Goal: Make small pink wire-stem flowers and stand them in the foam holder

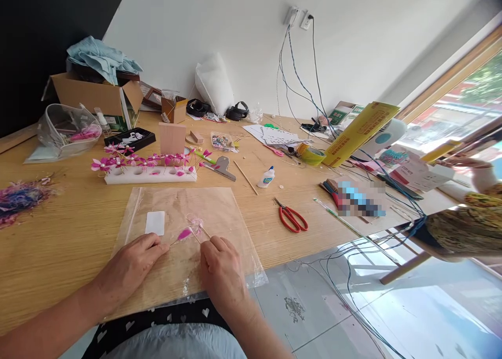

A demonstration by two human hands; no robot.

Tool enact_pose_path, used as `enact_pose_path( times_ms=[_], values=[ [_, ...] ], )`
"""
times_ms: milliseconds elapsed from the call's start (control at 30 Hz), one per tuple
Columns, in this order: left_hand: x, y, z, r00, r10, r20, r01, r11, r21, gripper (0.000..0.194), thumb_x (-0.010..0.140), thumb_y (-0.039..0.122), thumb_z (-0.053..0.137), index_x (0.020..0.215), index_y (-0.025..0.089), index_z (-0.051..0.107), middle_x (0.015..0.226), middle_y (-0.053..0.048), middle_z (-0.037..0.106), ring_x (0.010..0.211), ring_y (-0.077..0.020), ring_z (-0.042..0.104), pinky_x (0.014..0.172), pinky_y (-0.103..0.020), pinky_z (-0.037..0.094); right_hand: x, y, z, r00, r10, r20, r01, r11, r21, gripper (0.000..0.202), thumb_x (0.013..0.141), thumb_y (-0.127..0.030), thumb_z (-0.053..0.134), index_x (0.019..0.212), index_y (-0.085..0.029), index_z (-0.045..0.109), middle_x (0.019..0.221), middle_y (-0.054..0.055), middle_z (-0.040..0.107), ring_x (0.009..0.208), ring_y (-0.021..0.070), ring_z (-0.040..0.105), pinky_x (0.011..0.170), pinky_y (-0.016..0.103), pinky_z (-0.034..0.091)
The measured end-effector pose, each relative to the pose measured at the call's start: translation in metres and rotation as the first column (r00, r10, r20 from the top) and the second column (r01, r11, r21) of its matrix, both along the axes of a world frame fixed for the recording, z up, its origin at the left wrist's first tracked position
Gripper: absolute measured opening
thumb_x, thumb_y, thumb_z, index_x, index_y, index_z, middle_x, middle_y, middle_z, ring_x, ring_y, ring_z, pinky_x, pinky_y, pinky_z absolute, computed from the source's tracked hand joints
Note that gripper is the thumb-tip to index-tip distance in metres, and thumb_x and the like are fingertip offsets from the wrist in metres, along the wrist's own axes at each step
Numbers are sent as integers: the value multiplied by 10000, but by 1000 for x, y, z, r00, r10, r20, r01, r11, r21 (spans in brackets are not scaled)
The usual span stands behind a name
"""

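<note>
A small magenta petal point(184, 234) on a thin stem lies over a clear plastic bag point(172, 280) spread on the table. The fingertips of my left hand point(137, 262) pinch the stem's end, left of the petal. From the closed fingers of my right hand point(223, 267), two thin pale stick-like tips point(205, 232) point toward the petal; whether they belong to one tool I cannot tell. Beside the petal is a light pink, wispy piece point(195, 223). A white square card point(155, 223) rests on the bag above my left hand.
Behind the bag, a white foam block point(151, 176) bears pink flowers point(143, 161). Red-handled pliers point(291, 216), a glue bottle point(266, 177) and a wooden stick point(246, 177) lie to the right. A colourful thread bundle point(25, 199) sits at left. Another person's arm point(476, 173) shows far right.
</note>
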State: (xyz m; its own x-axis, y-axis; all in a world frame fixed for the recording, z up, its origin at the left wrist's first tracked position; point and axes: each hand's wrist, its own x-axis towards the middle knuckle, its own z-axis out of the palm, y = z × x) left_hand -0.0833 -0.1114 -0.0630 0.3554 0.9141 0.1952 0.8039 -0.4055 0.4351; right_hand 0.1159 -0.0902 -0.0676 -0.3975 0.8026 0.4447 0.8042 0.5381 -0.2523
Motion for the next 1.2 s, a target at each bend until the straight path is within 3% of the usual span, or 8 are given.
enact_pose_path(
  times_ms=[167,300,400,533,767,967,1200],
  values=[
    [2,0,3,1000,10,-3,-10,1000,3,304,844,189,312,817,229,612,789,-1,586,740,-149,571,655,-229,469,-9,0,0,991,101,91,-94,993,-77,187,695,-10,524,620,-181,536,633,-2,551,602,140,466,568,246,290],
    [3,0,5,1000,15,-19,-15,1000,9,327,840,177,299,826,225,622,793,-6,597,739,-151,579,651,-229,478,-1,7,-2,993,58,99,-48,994,-95,209,692,6,508,603,-182,527,628,1,555,591,139,474,565,246,298],
    [2,0,6,998,7,-68,-7,1000,2,351,823,126,289,915,214,616,847,-26,616,799,-160,593,710,-253,489,9,9,-3,999,-44,28,46,997,-66,226,736,-18,460,590,-184,505,612,11,538,576,144,475,548,246,300],
    [2,2,11,984,10,-176,-16,999,-31,395,789,45,277,974,192,594,886,-52,621,855,-181,591,778,-304,482,14,9,0,969,-146,-201,123,985,-120,192,827,-108,381,712,-188,512,684,19,568,619,151,523,560,236,336],
    [9,6,33,955,26,-295,-55,994,-93,327,810,61,283,748,183,579,732,-25,532,689,-178,528,623,-291,414,12,11,-4,939,-160,-305,93,970,-224,154,818,-138,352,757,-195,482,708,31,595,646,171,553,557,246,349],
    [20,14,61,852,-63,-520,-21,988,-154,354,759,-44,264,724,120,575,747,-73,535,650,-183,493,586,-294,344,11,12,-8,937,-170,-305,105,970,-219,164,817,-135,335,751,-193,473,703,38,586,633,181,544,551,258,339],
    [22,33,84,815,-131,-565,69,989,-129,317,770,-34,299,687,145,547,724,-48,513,637,-176,453,566,-285,292,9,13,-6,948,-179,-265,123,969,-213,173,817,-118,344,720,-202,460,678,33,582,625,180,547,543,256,339]
  ],
)
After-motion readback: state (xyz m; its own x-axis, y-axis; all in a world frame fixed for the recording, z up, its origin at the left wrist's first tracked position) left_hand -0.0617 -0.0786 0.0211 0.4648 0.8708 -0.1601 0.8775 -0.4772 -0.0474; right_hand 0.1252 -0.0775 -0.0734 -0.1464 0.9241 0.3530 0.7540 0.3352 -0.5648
